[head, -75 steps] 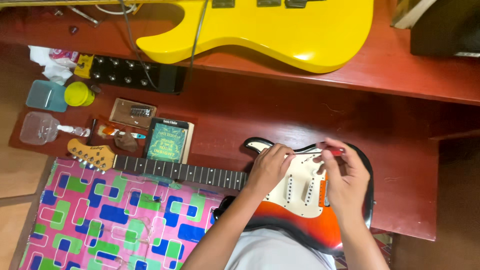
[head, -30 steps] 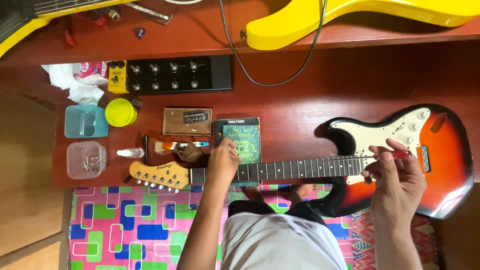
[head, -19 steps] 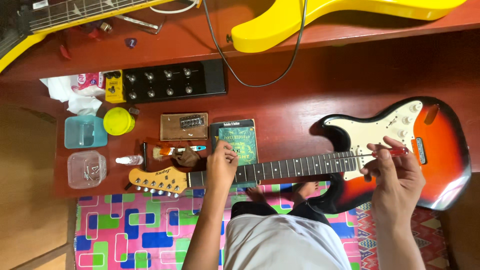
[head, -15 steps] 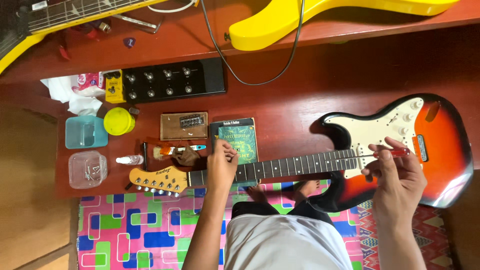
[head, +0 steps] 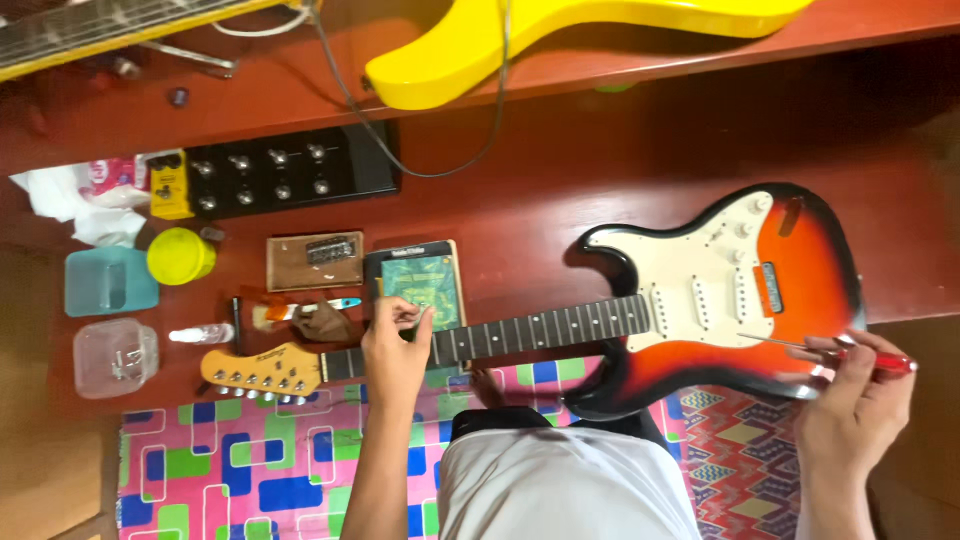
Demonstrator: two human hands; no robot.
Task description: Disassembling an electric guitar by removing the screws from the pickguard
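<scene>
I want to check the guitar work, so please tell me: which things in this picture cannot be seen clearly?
Head view:
- Screwdriver tip: thin and blurred, so what it touches on the guitar is unclear.
- Strings: too thin to see.
- Right hand: motion blur hides its fingers' grip.
- Left hand: covers that part of the neck.
- Yellow guitar: cut off by the top edge.
- Clear box: contents too small to tell.

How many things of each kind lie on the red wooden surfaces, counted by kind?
Guitars: 3, sunburst guitar, yellow guitar, a third neck at top left
Pedal units: 2, black pedal board, yellow pedal
Plastic containers: 3, teal box, clear box, yellow-green tub
Total: 8
</scene>
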